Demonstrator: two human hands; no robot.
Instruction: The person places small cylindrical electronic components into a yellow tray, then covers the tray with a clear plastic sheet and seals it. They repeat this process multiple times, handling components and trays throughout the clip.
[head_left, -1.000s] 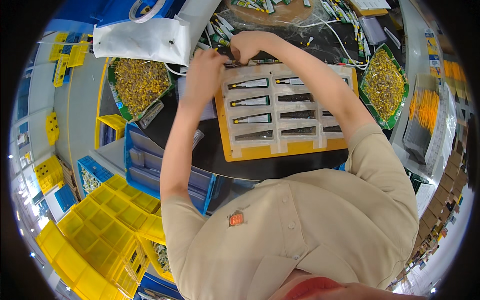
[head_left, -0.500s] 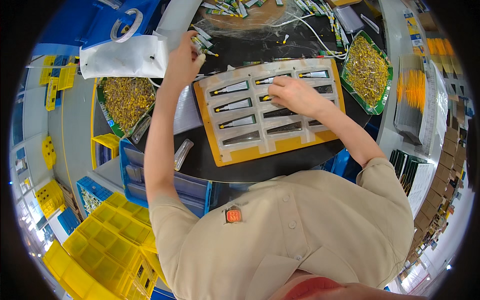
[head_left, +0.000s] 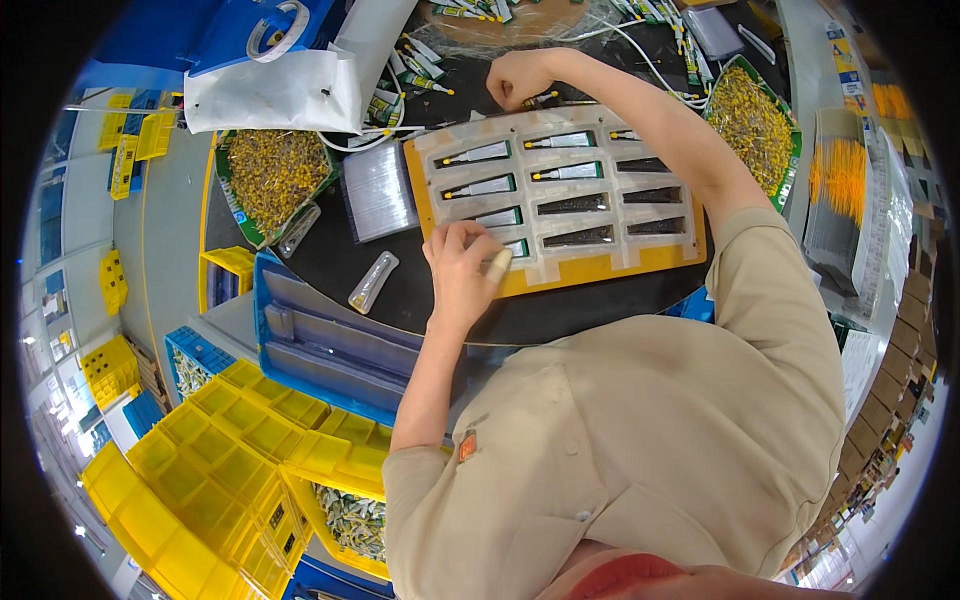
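A pale tray with wedge-shaped slots (head_left: 560,262) on a yellow board lies tilted on the black table. Small white-and-green tubes with yellow caps, such as this tube (head_left: 572,141), fill some slots; dark slots (head_left: 578,204) are bare. My left hand (head_left: 462,268), a pale cover on one fingertip, is closed over the lowest left slot; a green-ended tube (head_left: 516,248) shows beside its fingers. Beyond the tray's far edge, my right hand (head_left: 522,78) is curled closed beside a loose tube (head_left: 541,98). What its fingers hold, if anything, is hidden.
Loose tubes (head_left: 420,62) lie at the back. Green-edged boxes of yellow-capped small parts stand left (head_left: 268,180) and right (head_left: 748,125). A white cable (head_left: 650,66) crosses the back. Clear plastic pieces (head_left: 380,190) lie left of the tray; yellow crates (head_left: 215,440) stand lower left.
My left hand has moved from the loose tubes to the tray's lowest left slot. My right hand has left the middle column, where a second tube now lies, and reached past the far edge.
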